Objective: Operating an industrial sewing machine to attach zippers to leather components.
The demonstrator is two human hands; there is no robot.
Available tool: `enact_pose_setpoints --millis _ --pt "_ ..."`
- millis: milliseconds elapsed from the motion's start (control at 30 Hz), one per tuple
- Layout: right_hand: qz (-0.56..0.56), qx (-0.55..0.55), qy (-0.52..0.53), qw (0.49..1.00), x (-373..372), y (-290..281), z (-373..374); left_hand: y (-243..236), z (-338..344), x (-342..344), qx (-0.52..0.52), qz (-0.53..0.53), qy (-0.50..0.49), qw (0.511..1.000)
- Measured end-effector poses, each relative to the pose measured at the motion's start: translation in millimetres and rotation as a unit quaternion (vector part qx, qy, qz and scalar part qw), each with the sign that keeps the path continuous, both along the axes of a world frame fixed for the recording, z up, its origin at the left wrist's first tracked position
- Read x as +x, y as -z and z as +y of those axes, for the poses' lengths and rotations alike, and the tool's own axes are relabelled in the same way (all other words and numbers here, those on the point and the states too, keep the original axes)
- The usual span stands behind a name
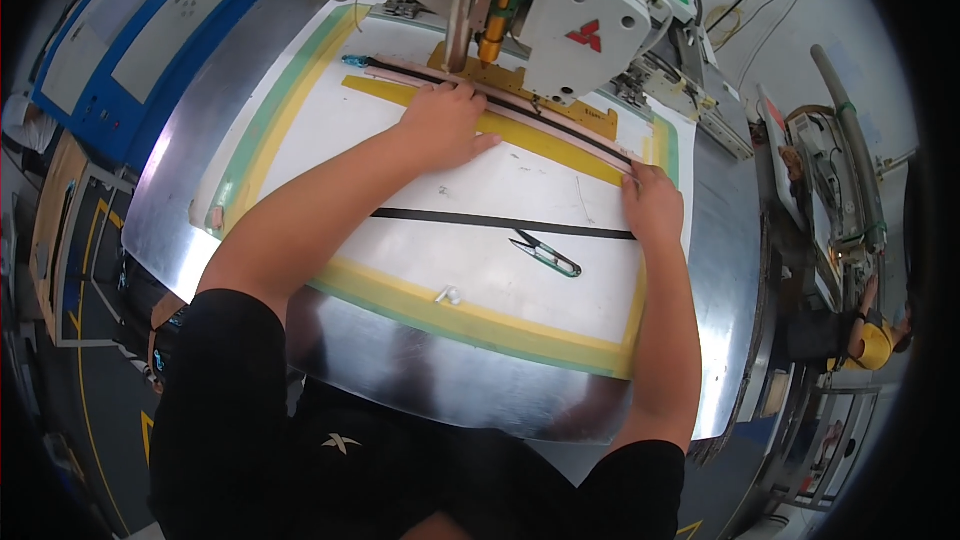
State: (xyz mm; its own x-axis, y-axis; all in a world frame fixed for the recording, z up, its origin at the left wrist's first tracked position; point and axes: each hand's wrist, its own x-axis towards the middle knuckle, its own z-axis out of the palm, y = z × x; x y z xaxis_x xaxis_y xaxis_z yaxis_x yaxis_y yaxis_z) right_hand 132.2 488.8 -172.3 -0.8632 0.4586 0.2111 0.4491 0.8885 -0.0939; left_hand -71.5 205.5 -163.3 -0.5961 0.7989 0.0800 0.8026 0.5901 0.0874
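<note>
A white template board (400,230) with a yellow and green border lies on a shiny metal machine table (430,380). Along its far side runs a long pink strip with a black edge (520,110), set in a yellow frame. My left hand (443,123) presses flat on the strip's middle, fingers spread. My right hand (650,202) rests with its fingertips on the strip's right end. A loose black strip (480,221) lies across the board below my hands. Small thread snips (545,253) lie just under it.
A white sewing machine head (585,25) with a brass needle bar (495,15) hangs over the strip's far side. A blue cabinet (130,30) stands at the back left. Another person in yellow (872,340) sits at the right by other machines. A small white scrap (448,294) lies near the board's front.
</note>
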Motion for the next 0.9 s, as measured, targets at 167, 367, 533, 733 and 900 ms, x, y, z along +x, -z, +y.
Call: enact_pose_setpoints --millis 167,367,533,733,900 --pt "0.025 -0.02 -0.011 0.999 1 -1 -2 2 10 12 0.009 0.026 -0.014 1.0" --pt "0.042 -0.016 -0.049 0.998 -1 2 -4 -5 24 10 -0.032 -0.029 -0.018 0.999" --pt "0.024 0.002 -0.053 0.998 -1 2 0 -5 42 26 -0.018 -0.02 -0.009 1.0" --pt "0.026 -0.006 -0.062 0.998 -5 5 -2 -4 52 32 -0.035 -0.033 -0.019 0.999" --pt "0.016 0.007 -0.067 0.998 -4 3 -1 -1 64 49 -0.009 0.011 0.003 1.0"
